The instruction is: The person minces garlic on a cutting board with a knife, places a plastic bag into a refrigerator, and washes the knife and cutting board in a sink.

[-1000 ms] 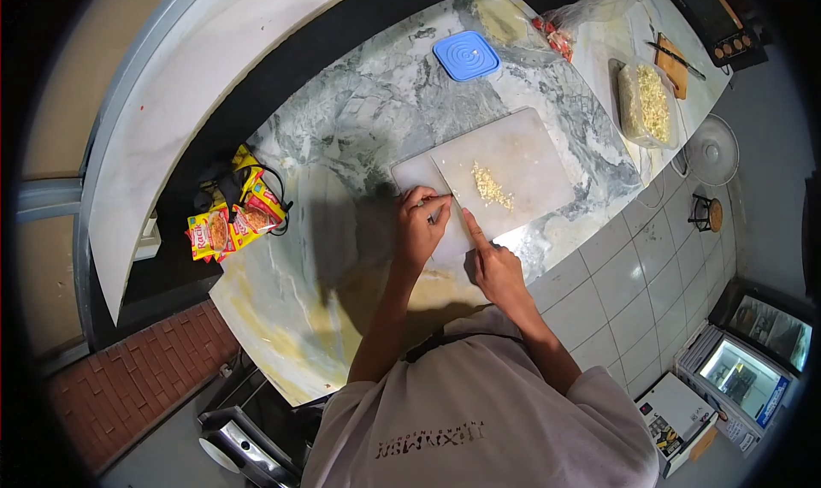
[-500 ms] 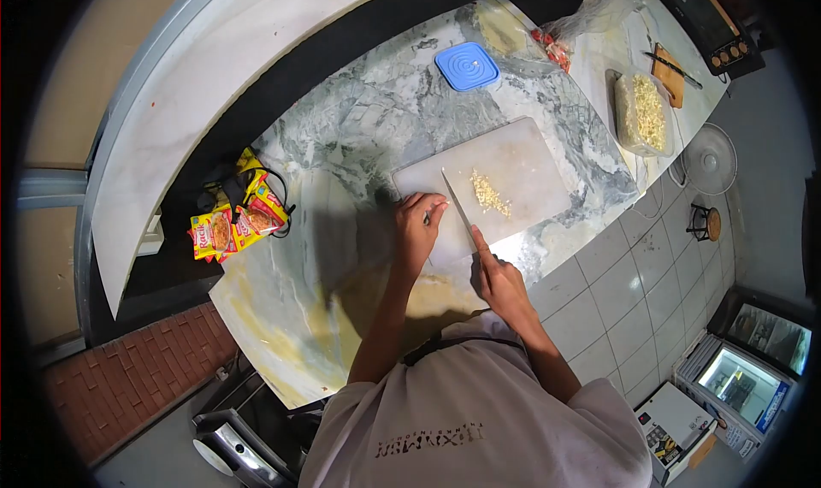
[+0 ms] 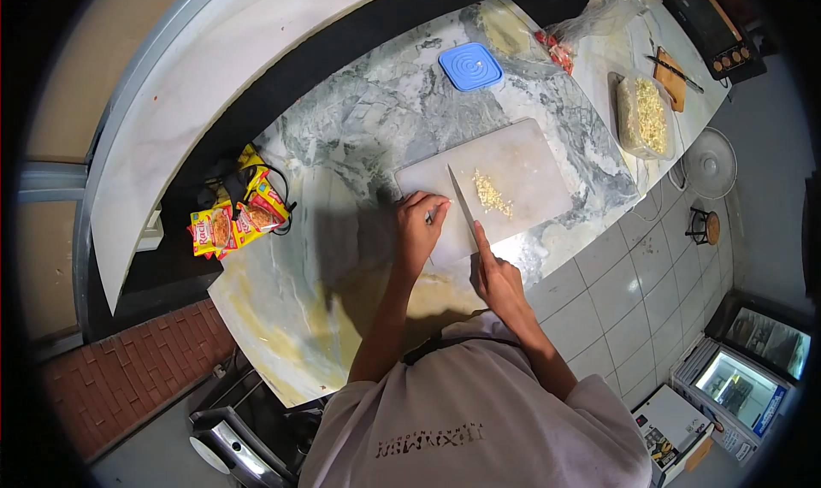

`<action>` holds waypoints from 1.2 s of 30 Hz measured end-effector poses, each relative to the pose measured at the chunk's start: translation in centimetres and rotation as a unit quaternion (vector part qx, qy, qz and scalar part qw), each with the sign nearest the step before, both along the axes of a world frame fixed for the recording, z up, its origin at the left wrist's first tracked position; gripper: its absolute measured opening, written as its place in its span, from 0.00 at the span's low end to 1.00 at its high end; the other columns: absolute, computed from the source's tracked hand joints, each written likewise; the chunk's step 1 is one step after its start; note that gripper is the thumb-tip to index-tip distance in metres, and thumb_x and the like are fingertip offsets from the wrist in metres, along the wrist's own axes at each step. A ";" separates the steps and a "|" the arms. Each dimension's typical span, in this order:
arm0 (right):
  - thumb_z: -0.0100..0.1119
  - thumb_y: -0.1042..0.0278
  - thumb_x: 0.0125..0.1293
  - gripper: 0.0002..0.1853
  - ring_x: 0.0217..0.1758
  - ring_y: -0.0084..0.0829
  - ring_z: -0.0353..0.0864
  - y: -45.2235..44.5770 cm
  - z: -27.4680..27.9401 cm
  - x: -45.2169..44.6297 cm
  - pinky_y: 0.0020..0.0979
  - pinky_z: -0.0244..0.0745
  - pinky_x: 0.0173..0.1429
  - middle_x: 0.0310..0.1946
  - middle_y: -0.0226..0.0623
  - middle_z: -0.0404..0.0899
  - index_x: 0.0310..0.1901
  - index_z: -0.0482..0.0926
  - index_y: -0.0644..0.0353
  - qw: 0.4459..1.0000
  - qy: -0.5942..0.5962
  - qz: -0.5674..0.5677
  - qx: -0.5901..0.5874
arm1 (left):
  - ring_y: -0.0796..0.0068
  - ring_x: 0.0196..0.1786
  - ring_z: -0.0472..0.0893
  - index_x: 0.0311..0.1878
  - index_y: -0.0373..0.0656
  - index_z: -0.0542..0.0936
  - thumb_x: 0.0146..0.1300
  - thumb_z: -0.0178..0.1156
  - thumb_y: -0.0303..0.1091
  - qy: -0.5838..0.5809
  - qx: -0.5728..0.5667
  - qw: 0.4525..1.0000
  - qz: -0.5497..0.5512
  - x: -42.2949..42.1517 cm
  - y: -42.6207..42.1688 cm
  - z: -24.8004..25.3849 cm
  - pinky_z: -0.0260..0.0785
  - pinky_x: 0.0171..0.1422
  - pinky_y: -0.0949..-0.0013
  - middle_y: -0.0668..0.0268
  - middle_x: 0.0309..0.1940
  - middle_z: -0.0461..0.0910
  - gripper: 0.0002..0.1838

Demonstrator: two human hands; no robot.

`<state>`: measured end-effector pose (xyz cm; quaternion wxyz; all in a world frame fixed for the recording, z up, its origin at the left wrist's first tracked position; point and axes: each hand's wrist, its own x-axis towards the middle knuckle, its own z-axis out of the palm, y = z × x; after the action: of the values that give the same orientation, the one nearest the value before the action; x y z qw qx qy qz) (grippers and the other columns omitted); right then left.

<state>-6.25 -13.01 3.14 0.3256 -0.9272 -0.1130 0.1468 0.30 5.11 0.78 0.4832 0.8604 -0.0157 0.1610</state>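
On the marble counter lies a white cutting board (image 3: 530, 159), with a small pile of chopped pale pieces, perhaps garlic, (image 3: 492, 193) right of its middle. My right hand (image 3: 500, 274) grips a kitchen knife (image 3: 462, 197), index finger stretched along the blade's spine. The blade crosses the board between the pile and my left hand (image 3: 419, 227). At the board's left edge, my left hand is closed with its fingertips pinched together. A small pale bit shows at those fingertips, too small to name.
A blue lid (image 3: 470, 66) lies beyond the board. Yellow-and-red seasoning packets (image 3: 227, 227) sit at the left. To the right stand a plastic tub of chopped pale pieces (image 3: 641, 116), a wooden board (image 3: 671, 77) with a dark knife, and an oven (image 3: 710, 26). A plastic bag (image 3: 603, 13) rests at the back.
The knife blade has shifted slightly, its tip a little farther from my body. My left hand stays almost in place, and the pile looks the same.
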 end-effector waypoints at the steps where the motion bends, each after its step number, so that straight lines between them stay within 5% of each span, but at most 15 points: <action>1: 0.51 0.79 0.58 0.43 0.21 0.52 0.77 -0.1 -0.1 0.1 0.47 0.70 0.29 0.20 0.51 0.77 0.75 0.47 0.52 1.000 -0.021 0.015 0.002 | 0.63 0.31 0.79 0.31 0.39 0.82 0.52 0.67 0.25 -0.001 -0.002 1.000 0.001 0.0 0.0 0.0 0.70 0.39 0.64 0.62 0.29 0.81 0.03; 12: 0.52 0.78 0.59 0.41 0.21 0.51 0.77 0.0 0.4 0.3 0.47 0.71 0.29 0.20 0.50 0.77 0.75 0.49 0.51 0.998 -0.042 0.041 -0.022 | 0.63 0.30 0.79 0.31 0.39 0.82 0.52 0.67 0.25 -0.003 0.010 1.000 0.004 0.1 0.0 -0.1 0.70 0.38 0.64 0.62 0.29 0.81 0.03; 14: 0.56 0.79 0.52 0.47 0.26 0.50 0.80 0.0 0.3 0.2 0.45 0.75 0.31 0.29 0.49 0.81 0.75 0.49 0.49 0.998 -0.020 0.046 -0.040 | 0.63 0.31 0.79 0.30 0.39 0.82 0.52 0.67 0.25 -0.009 0.015 1.000 0.005 0.1 0.1 -0.4 0.70 0.38 0.64 0.63 0.29 0.81 0.03; 18: 0.56 0.79 0.52 0.47 0.26 0.50 0.80 0.0 0.7 0.4 0.45 0.76 0.31 0.28 0.48 0.80 0.75 0.49 0.48 0.997 -0.021 0.056 -0.048 | 0.62 0.31 0.79 0.30 0.40 0.82 0.52 0.67 0.25 -0.005 0.011 1.000 0.007 0.1 0.0 -0.3 0.70 0.38 0.63 0.63 0.28 0.81 0.03; 20: 0.53 0.78 0.56 0.43 0.20 0.51 0.77 0.1 0.7 0.5 0.47 0.73 0.29 0.19 0.51 0.77 0.75 0.50 0.50 0.996 -0.064 0.054 -0.031 | 0.62 0.31 0.79 0.30 0.40 0.82 0.51 0.67 0.26 -0.003 0.011 1.000 0.009 0.1 0.0 -0.2 0.70 0.39 0.63 0.63 0.28 0.81 0.03; 30: 0.52 0.80 0.49 0.48 0.21 0.55 0.77 0.8 1.6 0.7 0.50 0.73 0.31 0.20 0.54 0.77 0.75 0.48 0.49 0.998 -0.016 0.040 -0.047 | 0.62 0.32 0.79 0.30 0.41 0.82 0.53 0.66 0.28 0.007 0.017 1.000 0.002 0.1 0.2 -0.1 0.68 0.39 0.62 0.64 0.29 0.81 0.03; 36: 0.54 0.80 0.47 0.48 0.25 0.54 0.78 0.8 1.1 1.5 0.47 0.73 0.32 0.20 0.52 0.77 0.74 0.50 0.59 0.999 0.012 0.032 0.034 | 0.63 0.32 0.81 0.32 0.40 0.85 0.52 0.69 0.27 0.006 0.015 1.000 -0.008 -0.1 0.4 -0.4 0.71 0.39 0.64 0.61 0.30 0.83 0.05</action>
<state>-4.73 -12.17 4.29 0.3531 -0.9098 -0.1435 0.1643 0.20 5.50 0.37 0.4718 0.8683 -0.0218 0.1514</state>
